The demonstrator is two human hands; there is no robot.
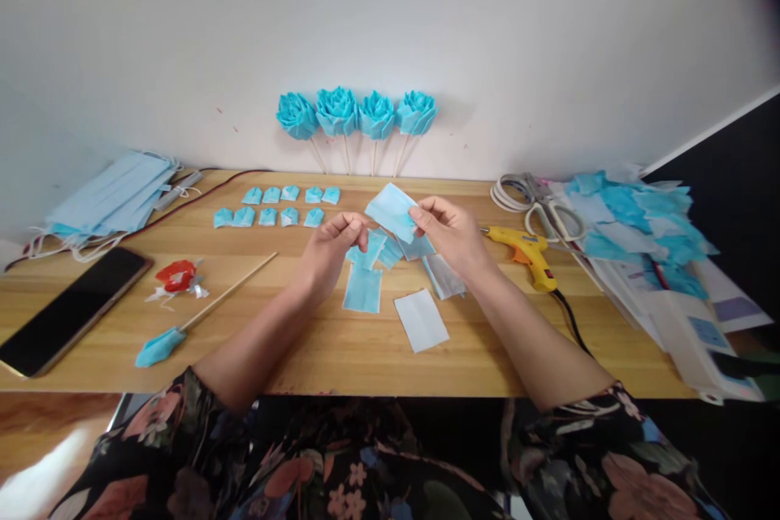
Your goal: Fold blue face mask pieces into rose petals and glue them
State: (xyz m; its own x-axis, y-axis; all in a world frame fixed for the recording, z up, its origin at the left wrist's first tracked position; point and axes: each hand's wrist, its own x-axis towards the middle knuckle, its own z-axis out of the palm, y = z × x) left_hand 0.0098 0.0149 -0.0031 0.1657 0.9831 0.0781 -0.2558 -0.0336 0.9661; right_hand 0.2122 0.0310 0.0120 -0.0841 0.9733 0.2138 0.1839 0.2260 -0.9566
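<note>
My right hand (448, 229) pinches a light blue rectangle of mask fabric (390, 207) by its right corner, holding it above the table. Close to the left of that piece, my left hand (336, 248) has its fingers curled and thumb pressed to the index finger, with nothing visible in them. Under and between the hands lie several cut fabric rectangles (362, 290), some overlapping. One pale rectangle (422, 320) lies separately nearer to me. Folded blue petals (266, 216) are set out in two rows to the left of my hands.
Several blue fabric flowers on sticks (338, 112) lean against the wall. A yellow glue gun (527, 253), scissors (552, 215) and fabric scraps (639, 219) are at right. At left lie face masks (115, 191), a phone (73, 309), a red wrapper (177, 276) and a blue-tipped stick (228, 291).
</note>
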